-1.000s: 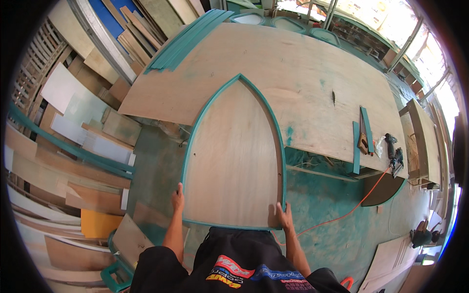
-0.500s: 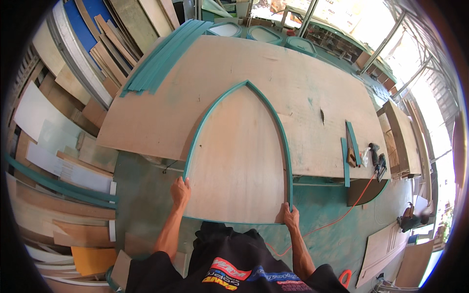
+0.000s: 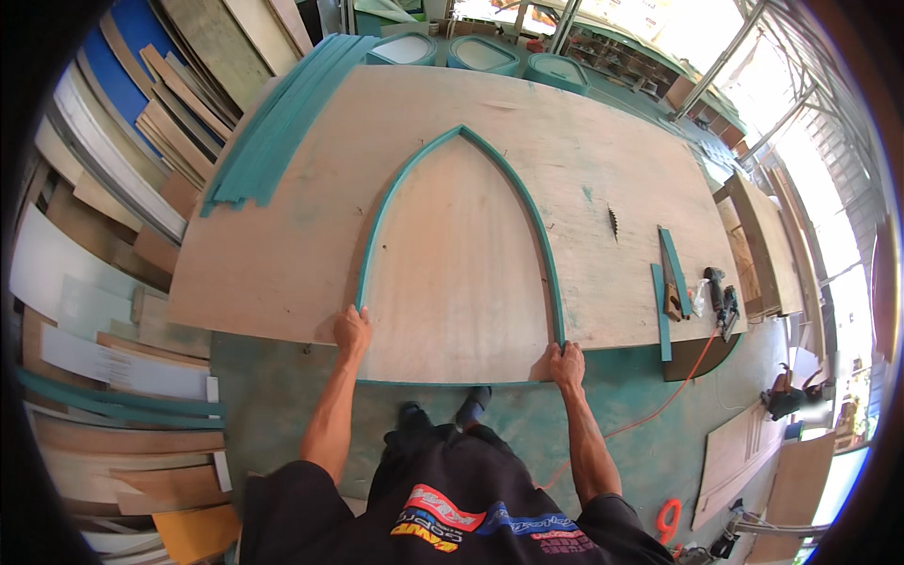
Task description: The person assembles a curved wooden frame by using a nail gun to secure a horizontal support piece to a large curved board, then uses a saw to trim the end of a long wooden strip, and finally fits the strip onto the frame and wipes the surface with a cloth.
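A pointed-arch wooden panel (image 3: 457, 273) with a raised green rim lies mostly over the plywood tabletop (image 3: 282, 254), its straight end jutting past the near edge towards me. My left hand (image 3: 353, 330) is closed on the rim at the lower left side. On the opposite side, near the lower right corner, my right hand (image 3: 567, 365) grips the rim, fingers wrapped over it. The tip of the arch points away from me. The undersides of both hands' grips are hidden.
Green strips (image 3: 292, 113) are stacked at the far left. A dark toothed blade (image 3: 613, 224) sticks up from the tabletop. At right lie a handsaw (image 3: 672, 299), a power drill (image 3: 718, 287) and an orange cord (image 3: 697, 363). Boards (image 3: 122, 358) lean along the left.
Both hands have moved the panel forward, away from me, so more of it is over the tabletop. My feet now show below its straight end.
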Motion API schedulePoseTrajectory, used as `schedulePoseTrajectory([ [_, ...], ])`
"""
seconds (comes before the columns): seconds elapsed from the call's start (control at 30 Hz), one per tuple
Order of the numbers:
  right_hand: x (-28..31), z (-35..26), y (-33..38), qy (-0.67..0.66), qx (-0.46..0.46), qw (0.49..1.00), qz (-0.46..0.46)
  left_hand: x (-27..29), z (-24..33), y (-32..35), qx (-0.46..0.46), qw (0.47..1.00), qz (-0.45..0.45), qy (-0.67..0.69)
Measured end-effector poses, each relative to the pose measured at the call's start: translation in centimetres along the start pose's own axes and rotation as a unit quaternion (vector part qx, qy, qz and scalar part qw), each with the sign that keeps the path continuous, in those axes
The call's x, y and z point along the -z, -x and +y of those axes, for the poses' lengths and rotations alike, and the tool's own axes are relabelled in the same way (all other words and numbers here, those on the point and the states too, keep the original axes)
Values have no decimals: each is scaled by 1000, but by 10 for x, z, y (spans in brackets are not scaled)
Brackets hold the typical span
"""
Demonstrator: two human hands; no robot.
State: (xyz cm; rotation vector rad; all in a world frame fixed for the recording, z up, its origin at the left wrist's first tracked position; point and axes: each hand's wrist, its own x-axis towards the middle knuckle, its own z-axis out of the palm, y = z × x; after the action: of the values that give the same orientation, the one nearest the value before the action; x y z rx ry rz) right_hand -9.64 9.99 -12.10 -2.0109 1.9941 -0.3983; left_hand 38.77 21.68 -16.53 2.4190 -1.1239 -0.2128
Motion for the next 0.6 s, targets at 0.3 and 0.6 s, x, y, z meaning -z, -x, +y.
schedulePoseTrajectory([
  [0.3, -24, -12, -69, -54, 10, 998, -5, -16, 16, -67, 3, 1000, -2, -17],
  [0.6, -31, -12, -81, -78, 19, 997, -12, -22, 19, -69, -31, 999, 30, -18],
])
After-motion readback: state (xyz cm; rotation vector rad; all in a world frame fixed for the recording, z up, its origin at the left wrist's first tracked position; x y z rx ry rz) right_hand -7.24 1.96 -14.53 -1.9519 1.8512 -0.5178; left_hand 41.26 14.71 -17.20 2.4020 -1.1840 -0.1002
